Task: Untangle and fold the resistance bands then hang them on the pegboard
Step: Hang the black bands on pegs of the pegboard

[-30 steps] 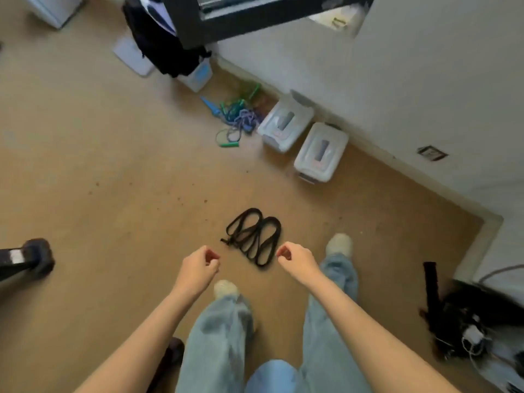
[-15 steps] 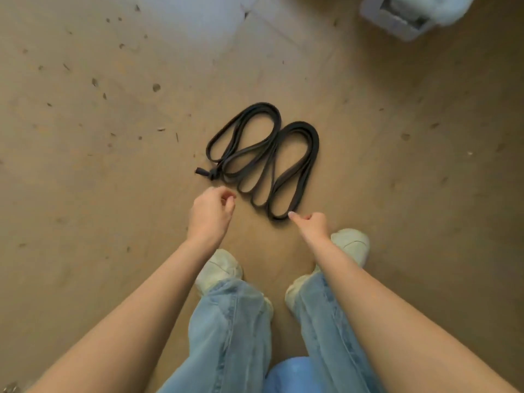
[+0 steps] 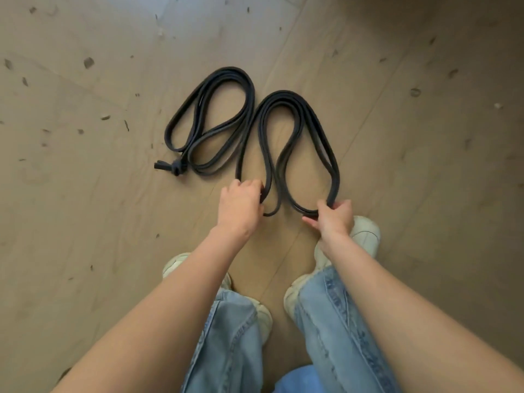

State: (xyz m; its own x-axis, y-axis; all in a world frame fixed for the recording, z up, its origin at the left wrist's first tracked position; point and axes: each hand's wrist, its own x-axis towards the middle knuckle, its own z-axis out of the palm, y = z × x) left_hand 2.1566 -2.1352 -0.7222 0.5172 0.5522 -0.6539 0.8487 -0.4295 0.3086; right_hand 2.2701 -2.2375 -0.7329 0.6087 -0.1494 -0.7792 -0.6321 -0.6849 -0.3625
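Note:
Black resistance bands (image 3: 249, 109) lie in winding loops on the wooden floor, with a knot (image 3: 175, 166) at their lower left end. My left hand (image 3: 241, 204) grips the near bend of the middle loops. My right hand (image 3: 336, 215) pinches the near bend of the right loop, fingers curled round the strands. No pegboard is in view.
My two feet in pale shoes (image 3: 365, 234) and blue jeans (image 3: 232, 336) stand just behind the bands. The wooden floor (image 3: 85, 222) around them is speckled with small dark bits.
The camera has dropped much closer to the floor. Both hands have reached down and taken hold of the bands' near loops; before, they hung above them holding nothing.

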